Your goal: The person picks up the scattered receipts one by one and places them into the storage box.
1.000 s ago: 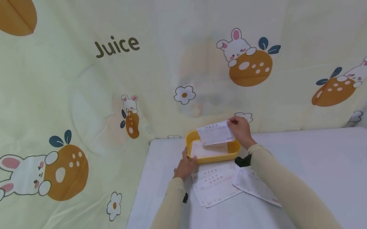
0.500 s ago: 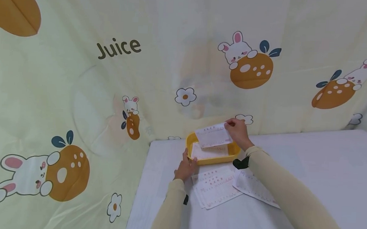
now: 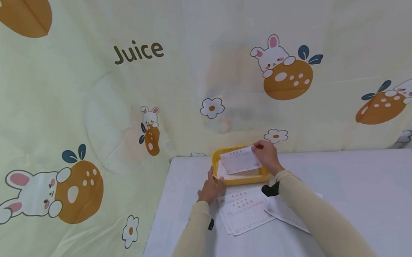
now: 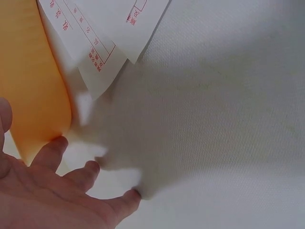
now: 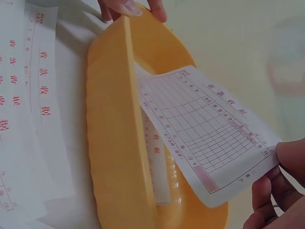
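Observation:
My right hand [image 3: 267,156] pinches a receipt slip [image 3: 239,160] by its right-hand corner, thumb against fingers. The slip slants over the yellow plastic basket [image 3: 245,181], its far end inside the rim. Other paper [image 5: 159,176] lies on the basket's floor, partly hidden by the held slip. My left hand [image 3: 211,188] holds the basket's near left corner, with the thumb and a finger on either side of it. In the left wrist view, the other fingers [image 4: 85,176] of this hand are spread near the tabletop.
Several receipt sheets [image 3: 248,218] lie fanned on the white table [image 3: 345,188] before the basket. More paper [image 3: 286,214] sits partly under my right forearm. A cream curtain [image 3: 181,66] printed with rabbits and oranges stands behind and to the left.
The held receipt slip has come down lower into the basket, and my right hand has lowered with it. My left hand stays at the basket's corner. The head view has shifted slightly.

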